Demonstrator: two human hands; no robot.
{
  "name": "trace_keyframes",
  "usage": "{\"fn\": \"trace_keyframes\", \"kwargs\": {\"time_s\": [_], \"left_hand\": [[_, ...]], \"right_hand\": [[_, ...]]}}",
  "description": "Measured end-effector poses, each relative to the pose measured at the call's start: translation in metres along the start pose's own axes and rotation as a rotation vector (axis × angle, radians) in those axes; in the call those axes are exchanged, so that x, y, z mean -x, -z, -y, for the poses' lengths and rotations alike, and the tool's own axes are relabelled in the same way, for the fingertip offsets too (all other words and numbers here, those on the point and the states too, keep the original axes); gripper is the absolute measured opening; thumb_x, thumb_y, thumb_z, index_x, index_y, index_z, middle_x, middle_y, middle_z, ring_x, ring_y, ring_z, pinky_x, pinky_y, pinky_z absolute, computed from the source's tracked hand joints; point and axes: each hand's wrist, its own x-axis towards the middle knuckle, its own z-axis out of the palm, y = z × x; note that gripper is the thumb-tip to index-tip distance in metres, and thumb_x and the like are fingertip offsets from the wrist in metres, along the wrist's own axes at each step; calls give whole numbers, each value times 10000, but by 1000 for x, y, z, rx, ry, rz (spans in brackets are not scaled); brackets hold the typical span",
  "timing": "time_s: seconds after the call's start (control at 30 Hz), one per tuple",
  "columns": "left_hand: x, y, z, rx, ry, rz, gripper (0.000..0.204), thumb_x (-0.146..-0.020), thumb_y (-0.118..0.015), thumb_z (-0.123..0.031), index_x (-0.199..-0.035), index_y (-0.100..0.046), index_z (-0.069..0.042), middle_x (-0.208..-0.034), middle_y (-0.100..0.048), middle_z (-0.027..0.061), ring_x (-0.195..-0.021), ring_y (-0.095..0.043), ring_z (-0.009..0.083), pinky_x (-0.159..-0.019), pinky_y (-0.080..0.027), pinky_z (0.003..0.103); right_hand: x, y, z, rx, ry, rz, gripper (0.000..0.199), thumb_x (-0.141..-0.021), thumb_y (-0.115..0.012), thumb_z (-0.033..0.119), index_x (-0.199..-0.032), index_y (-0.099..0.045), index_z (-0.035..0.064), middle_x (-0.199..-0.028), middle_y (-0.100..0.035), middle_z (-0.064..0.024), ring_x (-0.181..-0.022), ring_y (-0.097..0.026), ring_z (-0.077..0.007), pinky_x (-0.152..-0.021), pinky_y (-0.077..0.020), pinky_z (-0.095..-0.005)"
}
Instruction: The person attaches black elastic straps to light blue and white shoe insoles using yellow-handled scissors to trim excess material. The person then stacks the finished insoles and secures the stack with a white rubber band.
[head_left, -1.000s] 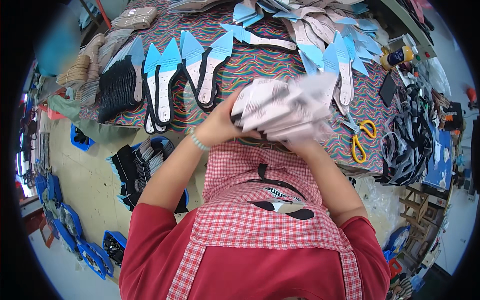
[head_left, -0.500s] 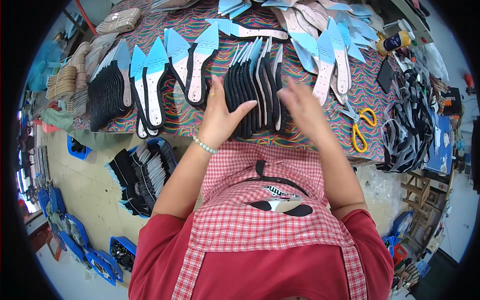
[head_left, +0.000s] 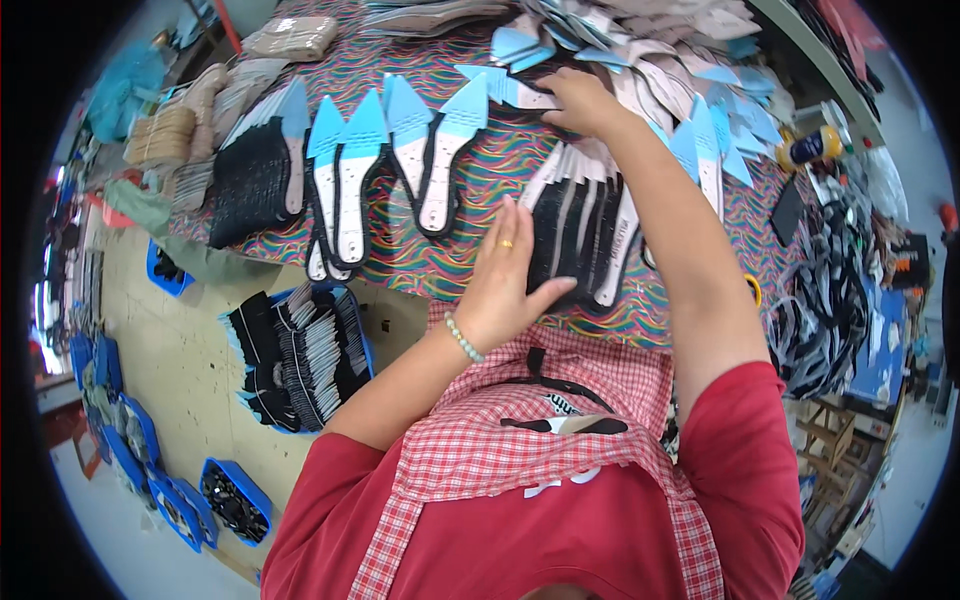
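A standing bundle of black-edged shoe insoles [head_left: 575, 225] leans together near the table's front edge. My left hand [head_left: 505, 265] lies along the bundle's left side, fingers stretched out and thumb apart, touching but not gripping it. At the far side of the table my right hand [head_left: 580, 100] has its fingers closed on the end of a single insole with a blue tip [head_left: 490, 82]. To the left lie two small overlapping groups of blue-tipped insoles [head_left: 350, 210] [head_left: 435, 205]. Part of the yellow-handled scissors [head_left: 753, 290] shows past my right arm, which hides the rest.
A thick row of black-edged insoles [head_left: 255, 185] stands at the left. Loose insoles [head_left: 640, 60] pile up at the back right, near a bottle [head_left: 810, 148]. Black strips [head_left: 825, 290] hang at the right edge. A blue crate [head_left: 365, 335] of insoles stands below.
My right hand has moved from the bundle to the far insole and taken hold of its end. The bundle now leans, with my left hand still beside it. The view has shifted.
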Motion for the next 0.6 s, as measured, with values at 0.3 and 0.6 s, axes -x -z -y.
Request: {"fn": "trace_keyframes", "kwargs": {"time_s": [0.3,0.6], "left_hand": [[50,148,115,-143,575,-504,797,-855,-668,-342,-1372,-298,140,-1353,-417,324,-1299,-383,397,-1065,-306,407],[43,138,142,-111,660,-334,1072,-726,-737,-510,-1359,-240,197,-1280,-466,363,-1198,-486,406,-1010,-388,372]], "right_hand": [[13,34,99,-918,-312,-439,376,-837,-669,315,-1057,-583,21,-857,-538,-63,-776,-549,-181,-687,-473,-327],[17,-10,172,-1508,-607,-295,455,-870,-636,280,-1166,-530,-49,-987,-637,-106,-819,-603,-165,-738,-483,-299]]}}
